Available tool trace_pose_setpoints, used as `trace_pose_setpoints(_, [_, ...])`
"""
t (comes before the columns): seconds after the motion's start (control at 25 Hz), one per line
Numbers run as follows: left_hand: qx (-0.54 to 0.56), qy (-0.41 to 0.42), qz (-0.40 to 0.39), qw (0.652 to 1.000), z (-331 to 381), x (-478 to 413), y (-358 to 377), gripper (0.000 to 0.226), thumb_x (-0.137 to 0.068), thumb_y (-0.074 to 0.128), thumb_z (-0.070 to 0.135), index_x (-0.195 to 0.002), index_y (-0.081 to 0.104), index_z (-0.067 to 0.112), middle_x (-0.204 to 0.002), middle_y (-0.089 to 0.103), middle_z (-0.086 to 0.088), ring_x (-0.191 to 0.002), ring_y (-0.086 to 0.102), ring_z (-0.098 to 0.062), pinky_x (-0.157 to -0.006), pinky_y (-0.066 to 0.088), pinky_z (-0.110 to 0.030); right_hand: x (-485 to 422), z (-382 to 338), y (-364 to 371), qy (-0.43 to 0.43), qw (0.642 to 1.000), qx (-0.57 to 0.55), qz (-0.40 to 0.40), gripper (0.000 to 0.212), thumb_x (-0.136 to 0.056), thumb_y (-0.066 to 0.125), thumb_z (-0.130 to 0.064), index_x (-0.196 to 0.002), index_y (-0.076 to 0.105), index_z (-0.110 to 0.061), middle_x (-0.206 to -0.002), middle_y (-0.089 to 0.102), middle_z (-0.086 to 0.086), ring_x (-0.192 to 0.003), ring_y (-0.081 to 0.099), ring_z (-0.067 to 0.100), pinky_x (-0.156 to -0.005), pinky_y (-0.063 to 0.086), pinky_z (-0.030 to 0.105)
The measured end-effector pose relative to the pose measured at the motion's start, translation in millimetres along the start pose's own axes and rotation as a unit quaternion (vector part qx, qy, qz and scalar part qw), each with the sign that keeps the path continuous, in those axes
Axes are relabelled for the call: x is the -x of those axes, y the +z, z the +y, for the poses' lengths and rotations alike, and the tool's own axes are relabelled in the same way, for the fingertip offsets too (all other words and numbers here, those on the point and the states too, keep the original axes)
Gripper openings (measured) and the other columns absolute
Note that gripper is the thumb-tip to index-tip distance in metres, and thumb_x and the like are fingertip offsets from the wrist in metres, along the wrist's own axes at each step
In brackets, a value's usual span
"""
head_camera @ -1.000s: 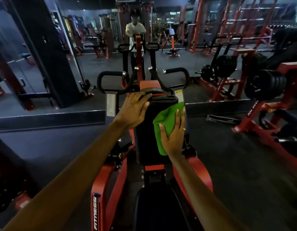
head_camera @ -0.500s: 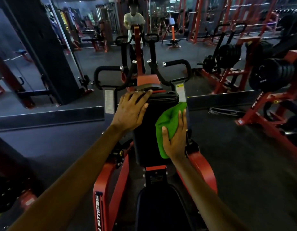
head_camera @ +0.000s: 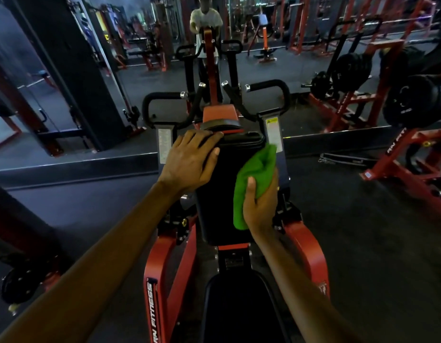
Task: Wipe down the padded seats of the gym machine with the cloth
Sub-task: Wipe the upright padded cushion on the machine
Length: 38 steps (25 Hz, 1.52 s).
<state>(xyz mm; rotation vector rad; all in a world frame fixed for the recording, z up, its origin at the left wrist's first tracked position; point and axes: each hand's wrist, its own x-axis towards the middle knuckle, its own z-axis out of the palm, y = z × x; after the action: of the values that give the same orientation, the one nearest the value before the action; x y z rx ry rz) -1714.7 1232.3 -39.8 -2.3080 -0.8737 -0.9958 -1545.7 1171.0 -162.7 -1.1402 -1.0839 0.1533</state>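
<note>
- Green cloth (head_camera: 254, 184) is bunched in your right hand (head_camera: 260, 206) and pressed against the right edge of the upright black pad (head_camera: 219, 201), about halfway up.
- Your right thumb lies across the near face of the cloth. The other fingers curl round behind it and are mostly hidden, so you cannot tell how they sit.
- A tail of the cloth hangs below your right palm, against the face of the pad. Its upper end rises past the pad's right edge toward a white label (head_camera: 272, 131) on the upright beside it.
- Your left hand (head_camera: 189, 162) rests flat on the pad's top left corner. Its fingers are straight and close together, reaching over the top edge, and the thumb is spread apart from them on the pad's face.
- The pad stands tilted away from you, on a red frame (head_camera: 156, 268) lettered in white along the left arm.
- The black seat (head_camera: 236, 308) is directly below the pad, between your forearms, with neither hand on it.
- Two black looped handles (head_camera: 276, 86) stick out beyond the pad, one on each side.
- Just past the machine is a mirror (head_camera: 276, 40), showing a person in a white shirt behind the same machine.
- Black plates (head_camera: 410, 105) hang on a red rack to your right, well apart from the pad.
- The floor (head_camera: 363, 243) is dark.
</note>
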Motion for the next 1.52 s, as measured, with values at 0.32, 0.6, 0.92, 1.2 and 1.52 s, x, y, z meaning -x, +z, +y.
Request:
trace_pose_setpoints(0.32, [-0.051,0.085,-0.027,0.995,6,-20,6,0.045,-0.108,0.038,0.033,-0.142,0.058,0.011,-0.131,0.067,-0.007,-0.120,0.061,-0.028,-0.095,0.051,-0.041,-49,-37,0,-0.021,0.999,-0.037,-0.023,0.072,-0.101,0.049,-0.050,-0.160,0.018,-0.022,-0.164,0.033,0.005,-0.150,0.036,0.020,-0.116,0.038,0.052])
trace_pose_setpoints(0.6, [-0.056,0.083,0.017,0.995,10,-18,8,0.040,-0.105,0.046,0.028,-0.138,0.063,0.011,-0.125,0.070,-0.007,-0.103,0.065,-0.029,-0.086,0.052,-0.039,-8,1,-11,0.053,0.996,-0.071,-0.030,0.064,-0.099,0.050,-0.052,-0.149,0.040,-0.014,-0.138,0.057,-0.010,-0.128,0.053,-0.003,-0.105,0.048,0.030])
trace_pose_setpoints(0.92, [-0.067,0.085,0.016,0.994,12,-19,7,0.040,-0.106,0.043,0.026,-0.137,0.063,0.010,-0.124,0.070,-0.008,-0.100,0.064,-0.031,-0.086,0.049,-0.039,-56,-39,-4,-0.071,0.997,-0.018,-0.030,0.074,-0.100,0.055,-0.040,-0.157,0.023,-0.007,-0.165,0.025,0.006,-0.154,0.024,0.021,-0.124,0.027,0.037])
trace_pose_setpoints(1.2, [-0.070,0.083,0.019,0.994,13,-20,7,0.039,-0.105,0.045,0.026,-0.137,0.063,0.011,-0.123,0.070,-0.008,-0.099,0.065,-0.030,-0.087,0.050,-0.038,40,30,-22,0.040,0.998,-0.034,-0.046,0.071,-0.102,0.042,-0.059,-0.154,0.033,-0.011,-0.160,0.039,0.005,-0.148,0.038,0.018,-0.115,0.037,0.053])
trace_pose_setpoints(1.52, [-0.065,0.081,0.027,0.994,11,-19,9,0.039,-0.104,0.047,0.027,-0.137,0.064,0.013,-0.125,0.070,-0.007,-0.101,0.062,-0.026,-0.086,0.049,-0.036,-57,-29,-5,-0.038,0.994,-0.099,-0.030,0.060,-0.102,0.051,-0.030,-0.154,0.032,-0.008,-0.155,0.039,-0.007,-0.146,0.039,0.007,-0.116,0.033,0.023])
